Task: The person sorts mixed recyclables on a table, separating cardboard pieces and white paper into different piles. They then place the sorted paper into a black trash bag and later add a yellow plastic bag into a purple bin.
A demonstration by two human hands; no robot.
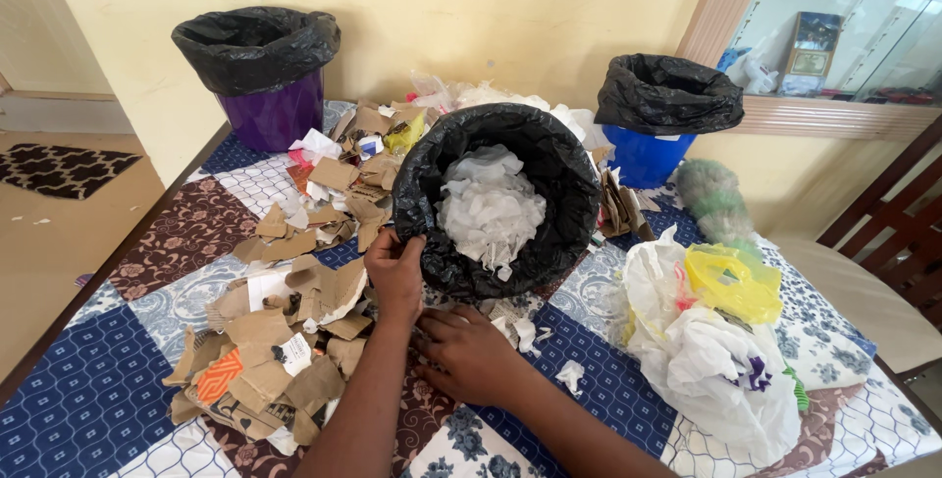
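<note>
A bin lined with a black bag (549, 159) is tipped toward me in the middle of the table, holding crumpled white plastic (488, 205). My left hand (395, 272) grips the bin's near left rim. My right hand (469, 350) lies on the tablecloth just below the bin, fingers curled over small white scraps (518, 329); whether it holds any I cannot tell.
Torn cardboard pieces (280, 341) cover the table's left side. A heap of white and yellow plastic bags (711, 341) lies at right. A purple bin (260, 71) and a blue bin (662, 115), both black-lined, stand at the back. A patchwork cloth (88, 399) covers the table; chairs stand at right.
</note>
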